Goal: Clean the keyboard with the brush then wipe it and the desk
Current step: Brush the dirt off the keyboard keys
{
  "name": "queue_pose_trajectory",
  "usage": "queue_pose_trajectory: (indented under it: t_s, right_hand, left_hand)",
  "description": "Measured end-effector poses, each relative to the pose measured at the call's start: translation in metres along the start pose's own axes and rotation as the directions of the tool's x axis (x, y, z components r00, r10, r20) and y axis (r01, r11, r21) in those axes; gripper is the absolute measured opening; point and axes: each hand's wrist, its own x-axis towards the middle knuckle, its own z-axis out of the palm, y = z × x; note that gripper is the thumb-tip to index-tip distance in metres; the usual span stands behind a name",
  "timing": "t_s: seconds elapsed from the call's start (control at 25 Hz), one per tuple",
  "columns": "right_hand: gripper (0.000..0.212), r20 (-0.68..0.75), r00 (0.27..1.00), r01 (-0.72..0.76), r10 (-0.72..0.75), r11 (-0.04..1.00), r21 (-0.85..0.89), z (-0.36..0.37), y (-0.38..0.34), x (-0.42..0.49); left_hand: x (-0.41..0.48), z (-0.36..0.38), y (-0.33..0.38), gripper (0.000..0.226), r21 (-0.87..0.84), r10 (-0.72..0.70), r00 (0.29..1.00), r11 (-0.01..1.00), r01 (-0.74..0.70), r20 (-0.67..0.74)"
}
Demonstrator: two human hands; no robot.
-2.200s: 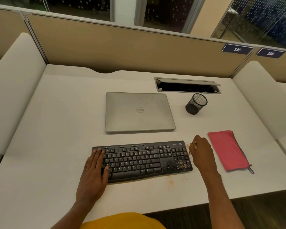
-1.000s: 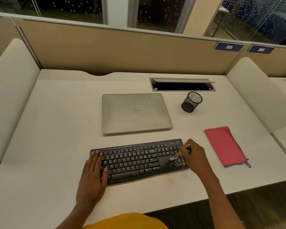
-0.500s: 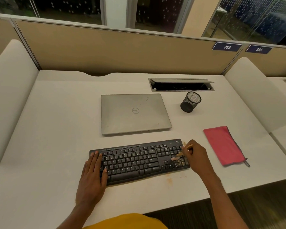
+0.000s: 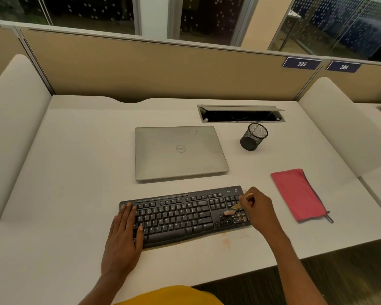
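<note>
Brushing step, on the numpad end of the keyboard (image 4: 180,214), which sits at the desk (image 4: 75,172) front edge just below the closed laptop (image 4: 179,151). Right hand (image 4: 259,209) has its grip pinched on the brush (image 4: 240,202) handle, pale bristle tip down on the numpad keys where brownish crumbs sit. Left hand (image 4: 124,234) lies flat with fingers spread, pressing the keyboard's left end — nothing held, just an anchor. To do it well, I'd say: short strokes in one direction, along the gaps between key rows, flicking debris off the near-right corner rather than deeper into the main key block; keep the left hand's pressure on so the board doesn't skate. There's an orange-brown smear on the desk just in front of the numpad — leave it for the red cloth (image 4: 297,194), lying to the right, well clear of the keyboard. Light pressure, so keys aren't levered up.
</note>
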Motion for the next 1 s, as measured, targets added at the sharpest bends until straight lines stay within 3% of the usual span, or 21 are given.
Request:
queue_pose_trajectory:
  t_s: [0.12,0.24,0.44,0.68,0.84,1.0]
  right_hand:
    - [0.018,-0.076,0.996,-0.052,0.043,0.991,-0.123,-0.010,0.010,0.005]
    - [0.018,-0.134,0.991,-0.026,-0.007,0.970,-0.242,-0.014,0.011,0.006]
    - [0.020,0.007,1.000,0.007,-0.007,0.999,-0.034,-0.005,-0.001,0.001]
    - [0.018,-0.127,0.991,0.015,-0.048,0.967,-0.253,-0.014,0.015,0.003]
    - [0.020,-0.073,0.997,0.035,-0.040,0.998,-0.060,-0.010,0.003,0.000]
    - [0.020,-0.100,0.995,0.009,-0.022,0.991,-0.130,-0.010,0.011,0.002]
  left_hand:
    - [0.000,0.000,-0.001,0.070,-0.002,0.001,1.000,1.000,-0.001,0.002]
    - [0.000,0.001,-0.001,0.070,-0.007,-0.005,1.000,1.000,0.005,0.002]
    - [-0.001,0.000,0.000,0.070,-0.009,-0.006,1.000,1.000,0.006,0.000]
    - [-0.001,0.000,0.000,0.069,-0.004,-0.005,1.000,1.000,0.005,0.001]
    - [-0.001,0.000,0.001,0.070,-0.007,-0.004,1.000,1.000,0.004,-0.001]
    - [-0.001,0.000,0.000,0.070,-0.015,-0.002,1.000,1.000,0.002,-0.002]
